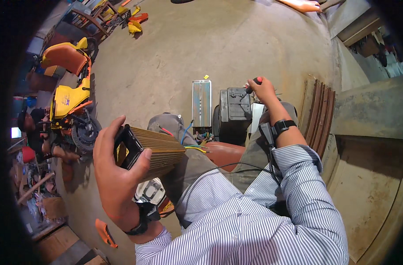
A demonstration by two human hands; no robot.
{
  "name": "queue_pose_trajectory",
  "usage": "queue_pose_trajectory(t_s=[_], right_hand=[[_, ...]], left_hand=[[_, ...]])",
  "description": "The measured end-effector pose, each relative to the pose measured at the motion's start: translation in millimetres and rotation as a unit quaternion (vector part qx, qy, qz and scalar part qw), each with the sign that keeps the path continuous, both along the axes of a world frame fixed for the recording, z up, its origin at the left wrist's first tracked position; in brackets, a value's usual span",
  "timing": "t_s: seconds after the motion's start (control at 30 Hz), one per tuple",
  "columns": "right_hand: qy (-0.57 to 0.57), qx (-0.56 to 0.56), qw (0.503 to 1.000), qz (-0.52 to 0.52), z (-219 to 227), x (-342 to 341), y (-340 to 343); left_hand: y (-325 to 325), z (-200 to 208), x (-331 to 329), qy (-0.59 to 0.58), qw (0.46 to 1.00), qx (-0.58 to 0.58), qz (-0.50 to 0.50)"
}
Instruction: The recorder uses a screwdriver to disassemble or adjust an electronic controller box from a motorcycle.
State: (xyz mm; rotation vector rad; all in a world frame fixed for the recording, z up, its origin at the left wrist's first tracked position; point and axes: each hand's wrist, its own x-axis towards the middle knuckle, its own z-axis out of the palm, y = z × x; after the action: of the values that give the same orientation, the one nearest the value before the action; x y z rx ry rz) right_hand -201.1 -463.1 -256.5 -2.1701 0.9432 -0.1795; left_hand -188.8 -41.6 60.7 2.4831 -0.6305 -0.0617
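Note:
My left hand (111, 176) is wrapped round the end of a gold-coloured finned metal controller box (164, 152), held tilted above my left thigh. A black frame (131, 143) with an opening shows at that end. Yellow, green, blue and red wires (197, 148) come out near its other end. My right hand (266, 92) is closed round a red and black handle (254, 85), which looks like a screwdriver's; its tip I cannot make out. Below that hand stands a black plastic case (236, 106). Beside the case, a silver finned controller (202, 104) lies on the floor with wires bunched at its near end.
A yellow scooter (69, 99) stands at the left, with another person (38, 128) beside it. Brown metal strips (322, 117) lie at the right by a low wall. An orange plastic piece (105, 233) is on the floor at the lower left. A black cable (223, 167) crosses my lap.

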Motion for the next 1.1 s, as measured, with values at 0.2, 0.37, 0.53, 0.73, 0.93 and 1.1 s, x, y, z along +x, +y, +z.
queue_pose_trajectory(t_s=[0.2,0.37,0.53,0.73,0.93,1.1], right_hand=[[0.009,0.019,1.0,0.019,0.5,4.1,-1.5],[0.01,0.013,1.0,0.016,3.0,3.7,2.5],[-0.001,0.054,0.999,0.002,-14.4,3.4,-11.2],[0.009,0.053,0.998,0.018,-11.0,2.9,-8.0],[-0.015,0.055,0.998,0.0,-13.5,1.3,-8.4],[-0.014,0.051,0.999,-0.007,6.4,-1.1,-1.0]], left_hand=[[1.0,-3.1,0.3,-0.009,0.999,-0.03,0.007],[2.9,-2.4,1.5,0.007,1.0,-0.01,0.008],[1.2,-1.7,1.3,-0.012,0.999,-0.033,0.0],[1.0,-4.6,1.3,-0.025,0.999,-0.035,0.004],[-2.8,0.0,0.1,-0.024,0.999,-0.029,0.005],[-0.6,0.8,1.7,0.008,1.0,-0.025,-0.011]])
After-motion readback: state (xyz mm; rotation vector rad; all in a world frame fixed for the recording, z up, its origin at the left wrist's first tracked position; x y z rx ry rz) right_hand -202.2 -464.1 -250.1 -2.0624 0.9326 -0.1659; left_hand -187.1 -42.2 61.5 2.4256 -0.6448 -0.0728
